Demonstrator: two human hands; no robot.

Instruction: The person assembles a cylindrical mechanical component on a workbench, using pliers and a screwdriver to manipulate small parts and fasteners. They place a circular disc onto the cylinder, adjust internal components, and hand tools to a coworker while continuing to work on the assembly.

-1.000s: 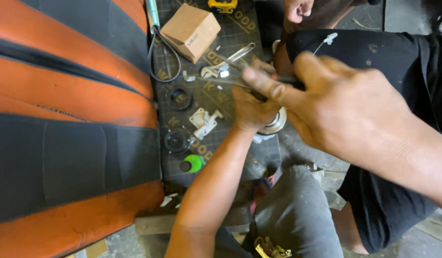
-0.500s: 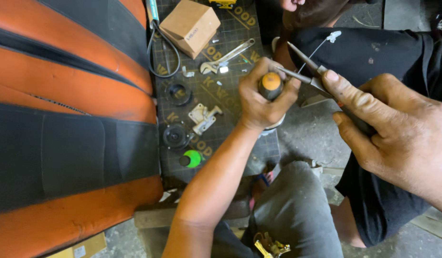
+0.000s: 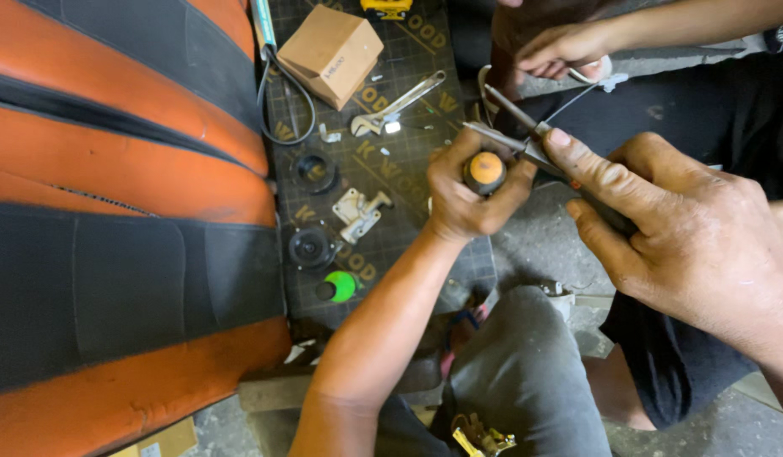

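My left hand (image 3: pixel 467 190) is closed around a tool with an orange-capped handle (image 3: pixel 485 169), held upright over the black floor mat (image 3: pixel 425 68). My right hand (image 3: pixel 679 228) grips long-nose pliers (image 3: pixel 514 135) whose open metal jaws point up-left, just beside the orange cap. A thin wire (image 3: pixel 569 101) runs from the plier jaws toward another person's hand (image 3: pixel 565 46) at the top, which holds a white ring.
An orange and black seat (image 3: pixel 112 220) fills the left. On the mat lie a cardboard box (image 3: pixel 332 52), a wrench (image 3: pixel 400 101), a metal bracket (image 3: pixel 359 211), two black round parts (image 3: pixel 313 247), a green cap (image 3: pixel 340 286) and a black cable loop (image 3: pixel 281 93).
My right hand has pulled back to the right and lower, showing the pliers. My left hand turned the orange-capped tool upward. The other person's hand came into view at the top.
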